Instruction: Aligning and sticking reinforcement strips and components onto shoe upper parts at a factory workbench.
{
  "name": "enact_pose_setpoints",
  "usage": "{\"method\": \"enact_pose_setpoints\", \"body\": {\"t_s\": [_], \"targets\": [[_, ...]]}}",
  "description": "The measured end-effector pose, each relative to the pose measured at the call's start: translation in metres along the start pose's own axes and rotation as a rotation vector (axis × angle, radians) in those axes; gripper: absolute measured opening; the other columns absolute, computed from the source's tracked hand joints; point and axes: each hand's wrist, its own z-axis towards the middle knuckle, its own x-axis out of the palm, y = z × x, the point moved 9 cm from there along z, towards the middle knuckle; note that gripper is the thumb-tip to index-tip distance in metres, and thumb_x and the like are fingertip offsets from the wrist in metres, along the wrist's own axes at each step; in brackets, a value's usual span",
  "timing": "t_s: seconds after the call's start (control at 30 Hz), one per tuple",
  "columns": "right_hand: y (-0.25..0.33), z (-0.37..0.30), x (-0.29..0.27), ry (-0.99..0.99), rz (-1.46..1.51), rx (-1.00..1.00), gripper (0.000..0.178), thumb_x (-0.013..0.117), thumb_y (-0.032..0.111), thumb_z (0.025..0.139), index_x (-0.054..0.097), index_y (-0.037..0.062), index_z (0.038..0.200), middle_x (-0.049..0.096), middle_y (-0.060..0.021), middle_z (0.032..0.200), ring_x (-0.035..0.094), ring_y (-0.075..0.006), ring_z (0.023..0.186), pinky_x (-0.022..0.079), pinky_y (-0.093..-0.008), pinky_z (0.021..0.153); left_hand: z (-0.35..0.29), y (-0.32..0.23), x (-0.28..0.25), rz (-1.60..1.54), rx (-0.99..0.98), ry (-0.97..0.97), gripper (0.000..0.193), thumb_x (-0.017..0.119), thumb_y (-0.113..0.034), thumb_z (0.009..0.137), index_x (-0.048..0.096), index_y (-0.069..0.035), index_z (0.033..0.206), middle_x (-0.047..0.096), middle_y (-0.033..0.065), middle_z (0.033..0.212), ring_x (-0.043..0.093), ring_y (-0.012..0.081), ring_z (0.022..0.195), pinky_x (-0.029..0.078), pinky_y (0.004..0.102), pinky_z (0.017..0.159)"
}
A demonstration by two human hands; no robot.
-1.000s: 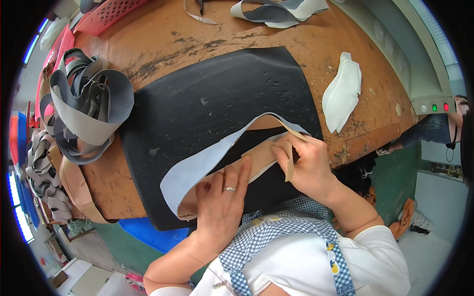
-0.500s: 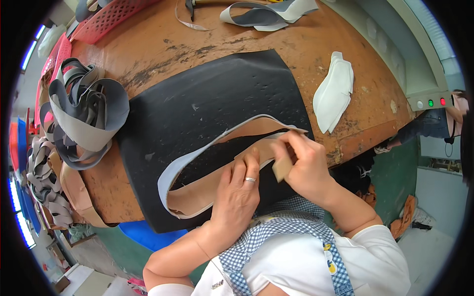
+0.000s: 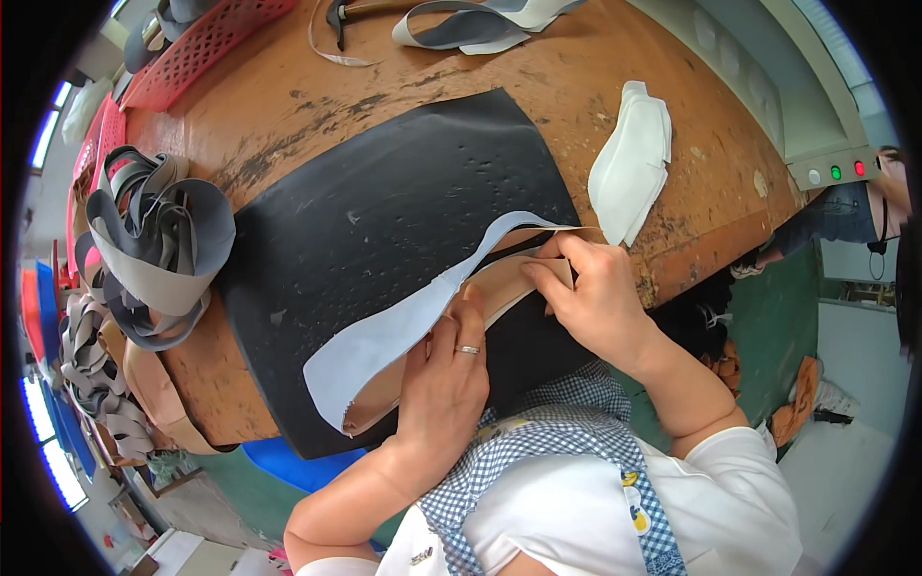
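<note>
A looped strip of leather-like material (image 3: 384,355), pale blue-grey outside and tan inside, stands on edge over a black mat (image 3: 384,192). My left hand (image 3: 447,365), wearing a ring, is curled over the near side of the loop with its fingers inside; its thumb is hidden. At the strip's right end, my right hand (image 3: 595,293) pinches the tan side between thumb and fingers. The strip's far tip runs out past the right knuckles, close to a stack of white curved pieces (image 3: 629,163).
Left of the mat lies a heap of coiled grey strips (image 3: 163,250), with a pink basket (image 3: 206,58) behind it. More grey strips (image 3: 480,29) and a hammer (image 3: 336,24) lie at the far edge of the brown table (image 3: 317,86). A panel with lit buttons (image 3: 836,173) is at the right.
The right hand has turned down onto the strip's end; the tan flap it held up no longer stands out. The loop has narrowed, its blue-grey side leaning toward me. The view has shifted slightly.
</note>
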Motion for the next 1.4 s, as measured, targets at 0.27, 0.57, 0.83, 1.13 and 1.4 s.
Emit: {"method": "enact_pose_setpoints", "body": {"t_s": [0.27,0.57,0.83,1.13,1.4], "targets": [[0.004,0.004,0.004,0.022,-0.117,-0.024,0.019,0.071,0.015,0.088,0.065,-0.0026,0.086,0.068,-0.0189,0.077,0.067,-0.038,0.075,0.053,-0.0425,0.067,0.015,-0.003,-0.007,-0.042,-0.074,-0.075,0.063,0.059,-0.018,0.084,0.05,0.006,0.142,0.051,0.0128,0.119,0.051,0.0207,0.097,0.046,0.0298,0.085],[-0.01,0.002,-0.013,0.005,-0.23,-0.064,0.018,0.071,0.014,0.088,0.066,-0.003,0.091,0.07,-0.0182,0.075,0.07,-0.034,0.065,0.054,-0.0401,0.058,0.029,-0.022,-0.012,-0.001,0.025,-0.068,0.051,0.059,-0.01,0.082,0.058,0.01,0.129,0.046,0.0203,0.141,0.044,0.0331,0.131,0.038,0.0402,0.111],[-0.027,0.005,-0.013,0.081,-0.047,0.106,0.017,0.065,0.011,0.092,0.067,-0.0053,0.094,0.068,-0.0146,0.067,0.067,-0.0214,0.055,0.051,-0.0329,0.053,0.035,-0.031,-0.008,0.195,0.114,0.032,0.041,0.06,-0.018,0.085,0.071,0.002,0.119,0.047,0.0207,0.143,0.045,0.0349,0.13,0.032,0.0442,0.116],[-0.021,0.015,-0.015,0.098,-0.117,0.089,0.02,0.068,0.016,0.091,0.066,-0.0044,0.091,0.063,-0.013,0.058,0.064,-0.0218,0.05,0.05,-0.0346,0.052,0.046,-0.025,-0.02,0.044,-0.018,-0.069,0.052,0.059,-0.019,0.085,0.062,0.006,0.131,0.05,0.0181,0.137,0.047,0.0279,0.122,0.039,0.0338,0.107],[-0.034,0.014,-0.021,-0.042,0.055,0.034,0.009,0.065,0.003,0.092,0.064,-0.0045,0.095,0.065,-0.009,0.063,0.063,-0.0112,0.054,0.047,-0.0277,0.049,0.057,-0.031,-0.011,-0.082,-0.056,-0.119,0.05,0.06,-0.009,0.084,0.058,0.012,0.129,0.043,0.0171,0.136,0.041,0.0278,0.127,0.042,0.0295,0.102]]}}
